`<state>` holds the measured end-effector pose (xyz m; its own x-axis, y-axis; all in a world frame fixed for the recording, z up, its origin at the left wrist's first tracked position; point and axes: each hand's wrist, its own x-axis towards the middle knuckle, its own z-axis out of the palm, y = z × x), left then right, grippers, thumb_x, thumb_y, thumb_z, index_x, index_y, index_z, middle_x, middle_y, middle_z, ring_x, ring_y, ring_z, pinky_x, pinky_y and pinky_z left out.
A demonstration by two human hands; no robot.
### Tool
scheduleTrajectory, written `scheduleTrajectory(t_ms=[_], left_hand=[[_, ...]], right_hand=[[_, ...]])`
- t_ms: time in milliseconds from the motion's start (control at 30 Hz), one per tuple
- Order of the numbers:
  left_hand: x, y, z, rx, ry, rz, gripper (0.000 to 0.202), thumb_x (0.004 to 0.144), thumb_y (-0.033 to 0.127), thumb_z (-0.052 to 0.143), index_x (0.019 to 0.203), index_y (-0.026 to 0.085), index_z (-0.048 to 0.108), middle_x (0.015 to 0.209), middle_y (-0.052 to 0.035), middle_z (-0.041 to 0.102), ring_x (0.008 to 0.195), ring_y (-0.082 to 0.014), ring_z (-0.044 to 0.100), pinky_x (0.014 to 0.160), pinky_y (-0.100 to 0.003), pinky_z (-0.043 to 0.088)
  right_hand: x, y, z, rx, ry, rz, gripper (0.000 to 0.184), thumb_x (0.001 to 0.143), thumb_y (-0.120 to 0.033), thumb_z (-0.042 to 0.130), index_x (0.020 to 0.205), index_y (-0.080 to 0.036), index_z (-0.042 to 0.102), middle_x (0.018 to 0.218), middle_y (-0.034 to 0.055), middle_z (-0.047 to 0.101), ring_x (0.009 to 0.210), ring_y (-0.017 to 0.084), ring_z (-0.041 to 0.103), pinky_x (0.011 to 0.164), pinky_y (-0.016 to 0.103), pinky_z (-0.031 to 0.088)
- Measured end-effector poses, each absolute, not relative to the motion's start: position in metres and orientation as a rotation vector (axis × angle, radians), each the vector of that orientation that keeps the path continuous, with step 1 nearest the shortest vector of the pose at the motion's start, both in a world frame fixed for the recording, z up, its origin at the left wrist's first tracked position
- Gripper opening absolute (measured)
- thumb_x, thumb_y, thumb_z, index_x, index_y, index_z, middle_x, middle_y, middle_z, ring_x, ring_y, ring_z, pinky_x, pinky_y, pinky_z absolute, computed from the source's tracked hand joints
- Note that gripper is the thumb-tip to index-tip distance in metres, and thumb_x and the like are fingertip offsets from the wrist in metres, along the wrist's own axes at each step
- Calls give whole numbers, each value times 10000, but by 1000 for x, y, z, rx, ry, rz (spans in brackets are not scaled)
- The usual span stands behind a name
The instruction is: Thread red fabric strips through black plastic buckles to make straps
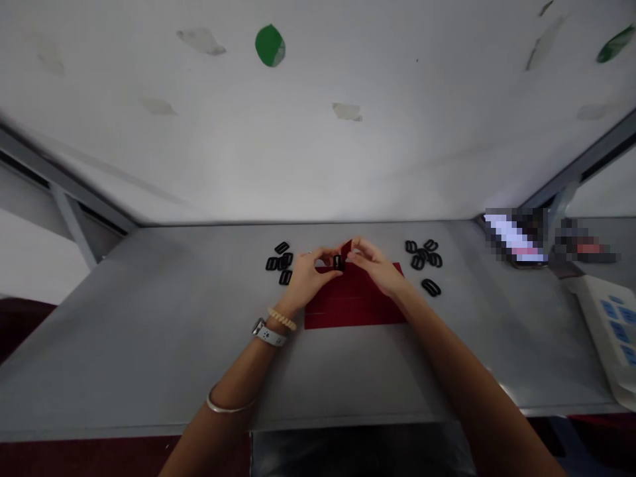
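Two bare hands working at a grey table (149,344), seen from above. The left hand (305,273) and right hand (375,262) meet at centre over a flat piece of dark red fabric (354,306), which lies on the tabletop directly below them. One end of the fabric stands up between the hands. The left fingers (322,254) are curled and appear to pinch a black plastic ring (338,262), which the fingers partly hide. The right fingers (358,246) are bent around the raised red end, just beside the ring. The hands also cover the upper part of the fabric.

Left of the hands lies a loose group of black plastic rings (278,263); to the right lies a second group (422,253), with one more ring (430,287) slightly apart. The left wrist carries a watch (268,332) and a coiled band (281,318); a thin bangle (228,404) circles the left forearm.

At far right are a blurred object (517,237) and a white device with blue keys (612,328).
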<state>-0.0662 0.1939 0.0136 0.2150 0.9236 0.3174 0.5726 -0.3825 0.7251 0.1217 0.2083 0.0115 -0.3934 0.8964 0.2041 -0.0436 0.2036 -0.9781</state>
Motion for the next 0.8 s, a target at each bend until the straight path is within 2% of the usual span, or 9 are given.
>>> scheduleTrajectory(t_ms=[100,200,400,633,800], left_hand=[[-67,195,12,2040,1414,1039,279,741,196,769,999,196,664,893,-25,729,852,-194,670,881,-383,494],[-65,194,15,2063,1431,1021,247,768,176,714,1008,197,664,897,-25,731,842,-191,671,877,-376,485],[-64,191,19,2155,1563,889,299,751,158,718,1038,209,650,950,-22,726,941,-224,661,946,-426,384],[-60,189,20,2211,1605,826,307,744,149,743,1028,221,648,949,-14,707,979,-242,628,920,-438,322],[-55,186,23,2266,1665,821,267,752,206,743,1005,238,666,966,-24,684,1024,-270,583,899,-442,310]], right_hand=[[124,207,14,-895,-1550,1274,181,860,-360,596,922,-258,459,793,-30,555,761,156,569,791,330,474],[123,205,18,-1024,-1636,1100,215,816,-282,612,969,-255,463,708,-53,522,719,161,551,809,350,456],[121,207,17,-1080,-1668,862,190,793,-236,562,951,-241,456,710,-38,547,787,194,596,919,428,419],[121,206,16,-1080,-1706,767,180,804,-224,545,959,-243,455,737,-24,552,853,213,602,952,446,392],[116,203,17,-1146,-1771,584,171,812,-201,543,965,-242,478,759,-9,577,866,223,592,983,458,345]])
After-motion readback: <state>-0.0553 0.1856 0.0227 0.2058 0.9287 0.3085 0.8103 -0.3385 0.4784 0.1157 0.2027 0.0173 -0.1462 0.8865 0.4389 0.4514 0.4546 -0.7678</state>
